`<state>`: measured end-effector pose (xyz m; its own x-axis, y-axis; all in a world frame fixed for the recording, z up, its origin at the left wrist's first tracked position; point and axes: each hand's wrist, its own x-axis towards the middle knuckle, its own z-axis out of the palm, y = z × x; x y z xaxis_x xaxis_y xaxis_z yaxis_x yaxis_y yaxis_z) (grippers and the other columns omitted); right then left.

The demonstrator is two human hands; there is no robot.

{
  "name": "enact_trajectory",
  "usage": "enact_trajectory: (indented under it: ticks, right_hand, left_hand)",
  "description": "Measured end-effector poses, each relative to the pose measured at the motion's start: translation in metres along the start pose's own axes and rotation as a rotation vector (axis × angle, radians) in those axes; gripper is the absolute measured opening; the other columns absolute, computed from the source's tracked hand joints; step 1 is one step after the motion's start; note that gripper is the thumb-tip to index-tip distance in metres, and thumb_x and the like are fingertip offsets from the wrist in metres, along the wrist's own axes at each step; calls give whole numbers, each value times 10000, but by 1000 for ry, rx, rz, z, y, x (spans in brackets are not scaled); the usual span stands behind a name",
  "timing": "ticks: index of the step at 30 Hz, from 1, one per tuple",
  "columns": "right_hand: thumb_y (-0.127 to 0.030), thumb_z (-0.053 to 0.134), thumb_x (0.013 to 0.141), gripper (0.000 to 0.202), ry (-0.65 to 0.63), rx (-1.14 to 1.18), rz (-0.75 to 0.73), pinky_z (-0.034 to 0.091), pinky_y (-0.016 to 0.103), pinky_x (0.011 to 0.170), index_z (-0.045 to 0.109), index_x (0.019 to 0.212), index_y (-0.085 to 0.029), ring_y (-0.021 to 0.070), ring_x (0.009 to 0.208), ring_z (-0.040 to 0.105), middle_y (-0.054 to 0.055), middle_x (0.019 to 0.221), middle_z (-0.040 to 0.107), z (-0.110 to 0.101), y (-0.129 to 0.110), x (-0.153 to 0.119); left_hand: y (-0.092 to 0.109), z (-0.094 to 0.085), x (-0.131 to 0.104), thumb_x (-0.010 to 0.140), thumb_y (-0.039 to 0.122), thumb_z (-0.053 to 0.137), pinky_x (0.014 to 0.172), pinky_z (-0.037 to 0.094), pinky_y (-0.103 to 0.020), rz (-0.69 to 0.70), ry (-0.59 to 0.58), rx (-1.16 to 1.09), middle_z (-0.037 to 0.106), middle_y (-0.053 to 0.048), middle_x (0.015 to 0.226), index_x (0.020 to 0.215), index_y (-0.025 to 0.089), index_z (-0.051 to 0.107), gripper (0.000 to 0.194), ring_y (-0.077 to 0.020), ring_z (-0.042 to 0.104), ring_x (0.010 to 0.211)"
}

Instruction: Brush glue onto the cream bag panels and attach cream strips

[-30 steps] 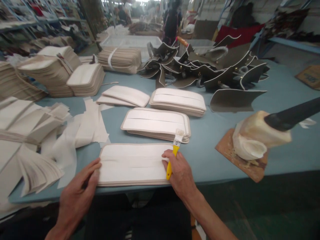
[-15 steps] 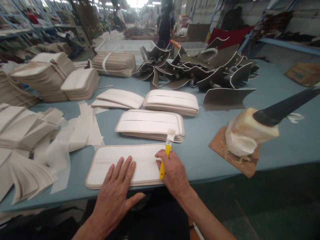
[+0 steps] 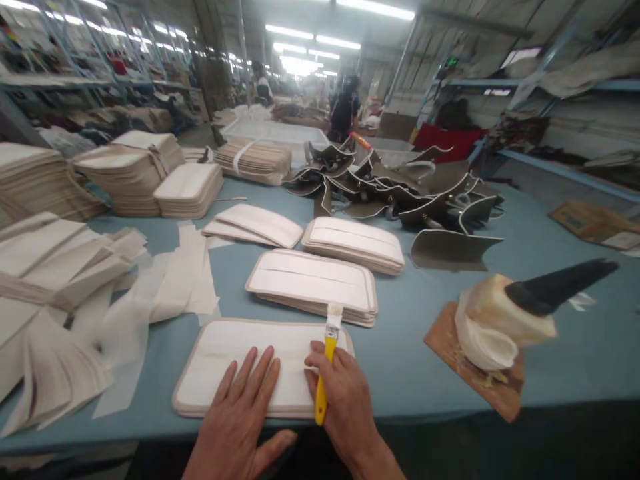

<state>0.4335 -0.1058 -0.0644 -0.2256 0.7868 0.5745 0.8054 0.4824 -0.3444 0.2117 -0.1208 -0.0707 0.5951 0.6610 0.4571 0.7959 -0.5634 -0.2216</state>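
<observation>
White panel (image 3: 293,347), stacked panels (image 3: 313,279) just behind it

Left hand (image 3: 237,415) now flat atop the front white panel (image 3: 213,363) instead of at its left edge

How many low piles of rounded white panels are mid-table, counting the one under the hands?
4: the near pile under the left hand, the middle pile behind it, and, farther back, the fanned left pile and the right pile. None seems hidden.

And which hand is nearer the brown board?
The right hand: it holds the yellow brush, left of the brown board. The left hand is farther left, on the white panel.
</observation>
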Motion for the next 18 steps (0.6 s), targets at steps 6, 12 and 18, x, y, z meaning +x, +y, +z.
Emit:
enact_trajectory:
  ticks: [6, 12, 18]
  right_hand:
    - [-148, 544, 1026, 108, 166, 17, 80, 572, 446, 934, 569, 1064, -246, 273, 1160, 690, 124, 1277, 728, -11, 12, -10]
    - [-208, 511, 1044, 48, 310, -41, 356, 592, 459, 945, 548, 1057, -234, 266, 1213, 692, 187, 1317, 695, -26, 36, -37]
    - [-536, 655, 978, 346, 192, -11, 232, 603, 471, 927, 532, 1097, -234, 325, 1249, 680, 221, 1379, 669, -26, 31, -55]
  left_hand:
    - [0, -1, 0, 970, 650, 467, 1197, 326, -428, -66, 49, -95, 576, -146, 1543, 1590, 102, 383, 832, -321, 538, 1410]
    - [-7, 5, 3, 1023, 539, 388, 1298, 180, -403, -120, 61, -267, 488, -153, 1614, 1638, 138, 268, 743, -303, 520, 1439]
    - [-36, 29, 19, 717, 774, 651, 1213, 305, -567, -62, -35, -192, 459, -217, 1617, 1616, 164, 270, 1151, -450, 502, 1420]
